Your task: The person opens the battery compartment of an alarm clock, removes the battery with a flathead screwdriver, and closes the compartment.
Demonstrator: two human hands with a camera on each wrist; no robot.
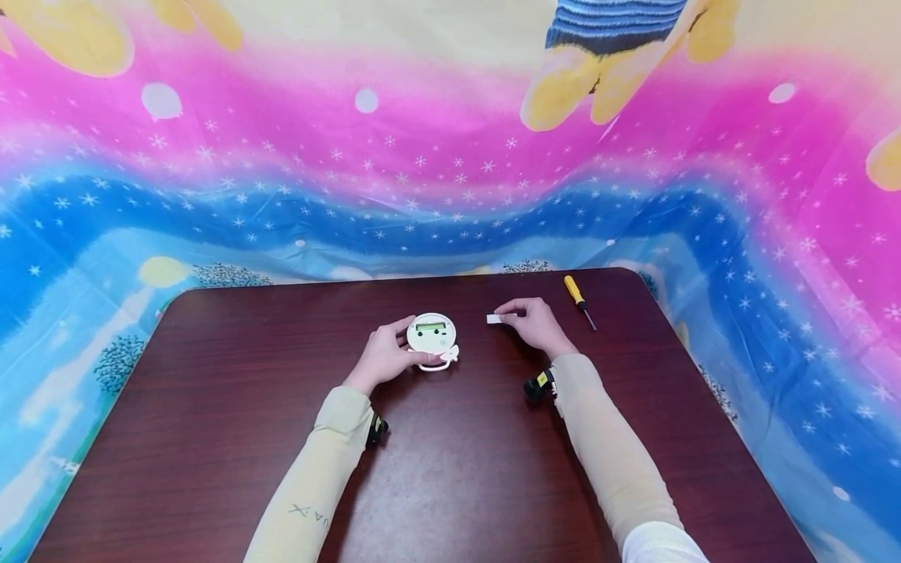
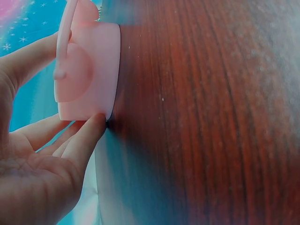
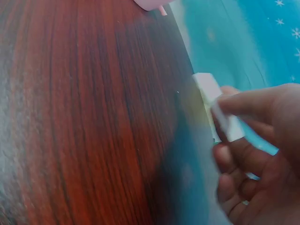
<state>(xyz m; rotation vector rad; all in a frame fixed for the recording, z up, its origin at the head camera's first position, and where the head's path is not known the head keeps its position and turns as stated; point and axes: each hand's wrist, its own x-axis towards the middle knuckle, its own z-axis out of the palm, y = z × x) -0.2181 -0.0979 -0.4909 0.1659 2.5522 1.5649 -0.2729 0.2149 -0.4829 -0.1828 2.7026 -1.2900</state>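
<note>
A round pale alarm clock lies on the table with its back facing up, showing knobs and an uncovered slot with a green battery inside. My left hand grips the clock's left side, thumb at the near edge by the handle. In the left wrist view the clock looks pink, its side held between thumb and fingers. To the right, apart from the clock, my right hand pinches a small white battery cover. The right wrist view shows this cover between thumb and fingers, slightly blurred.
A screwdriver with a yellow handle lies right of my right hand, near the table's far right corner. The dark brown wooden table ends at a colourful printed cloth hanging behind and along the sides.
</note>
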